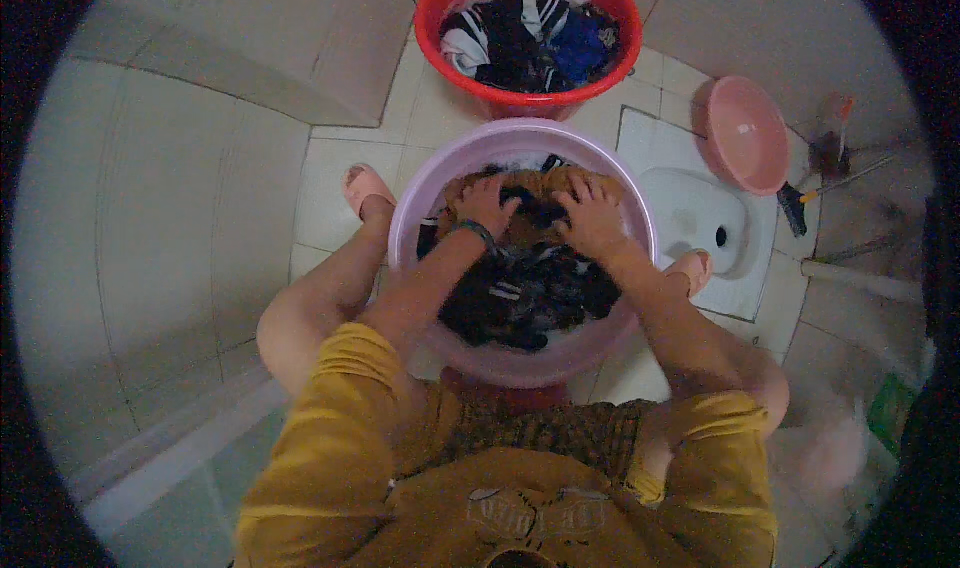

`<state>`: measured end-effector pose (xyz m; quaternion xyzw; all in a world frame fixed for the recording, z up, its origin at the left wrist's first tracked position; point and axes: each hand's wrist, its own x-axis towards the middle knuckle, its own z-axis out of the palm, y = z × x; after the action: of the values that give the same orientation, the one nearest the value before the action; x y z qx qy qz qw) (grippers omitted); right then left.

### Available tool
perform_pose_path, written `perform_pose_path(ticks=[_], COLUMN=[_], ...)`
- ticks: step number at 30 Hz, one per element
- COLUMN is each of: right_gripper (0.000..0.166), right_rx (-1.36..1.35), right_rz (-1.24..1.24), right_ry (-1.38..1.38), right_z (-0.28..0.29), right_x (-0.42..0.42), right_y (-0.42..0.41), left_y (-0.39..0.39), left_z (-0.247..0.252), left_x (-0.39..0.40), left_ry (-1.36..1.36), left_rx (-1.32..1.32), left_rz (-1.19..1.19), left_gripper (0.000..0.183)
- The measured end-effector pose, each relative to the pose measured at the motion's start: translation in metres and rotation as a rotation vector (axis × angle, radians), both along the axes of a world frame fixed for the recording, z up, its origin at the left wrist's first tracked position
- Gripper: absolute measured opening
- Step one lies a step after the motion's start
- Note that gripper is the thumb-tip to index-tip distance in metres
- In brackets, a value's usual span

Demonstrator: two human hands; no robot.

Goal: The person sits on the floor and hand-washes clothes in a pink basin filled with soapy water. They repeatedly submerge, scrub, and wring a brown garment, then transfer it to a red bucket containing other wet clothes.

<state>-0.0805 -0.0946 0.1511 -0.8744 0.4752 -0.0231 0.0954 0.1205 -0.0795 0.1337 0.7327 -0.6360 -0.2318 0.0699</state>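
A large pink-lilac plastic basin [525,369] stands before me on the tiled floor, between my legs. In it lie wet dark clothes [517,298], some with white stripes, and a brown garment [529,230] towards the far side. My left hand [486,212], with a dark band at its wrist, rests on the brown garment left of the middle, its fingers spread. My right hand [592,219] lies on the same garment at the right, also with its fingers apart. Neither is closed round the cloth. Parts of the garments under my hands are hidden.
A red tub [529,97] with dark, white and blue clothes stands just beyond the basin. At the right are a white squat toilet [694,219], a small pink basin [750,137] leaning up and a dark brush head [793,209]. A tiled wall edge [345,126] is at the left.
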Motion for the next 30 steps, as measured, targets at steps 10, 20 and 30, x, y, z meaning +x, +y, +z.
perform_pose_path(ticks=[10, 20, 30], right_gripper=[0.043, 0.034, 0.034], right_rx=[0.450, 0.686, 0.385], right_rz=[-0.062, -0.117, -0.335], right_ry=[0.119, 0.347, -0.428], right_z=[-0.092, -0.113, 0.015], right_x=[0.042, 0.061, -0.024], right_y=[-0.025, -0.054, 0.024], left_y=[0.009, -0.022, 0.036], left_z=[-0.160, -0.198, 0.003], left_x=[-0.021, -0.004, 0.018], left_ry=[0.001, -0.088, 0.151], left_rx=[0.297, 0.339, 0.036], left_rz=[-0.084, -0.200, -0.026], left_gripper=[0.068, 0.043, 0.028])
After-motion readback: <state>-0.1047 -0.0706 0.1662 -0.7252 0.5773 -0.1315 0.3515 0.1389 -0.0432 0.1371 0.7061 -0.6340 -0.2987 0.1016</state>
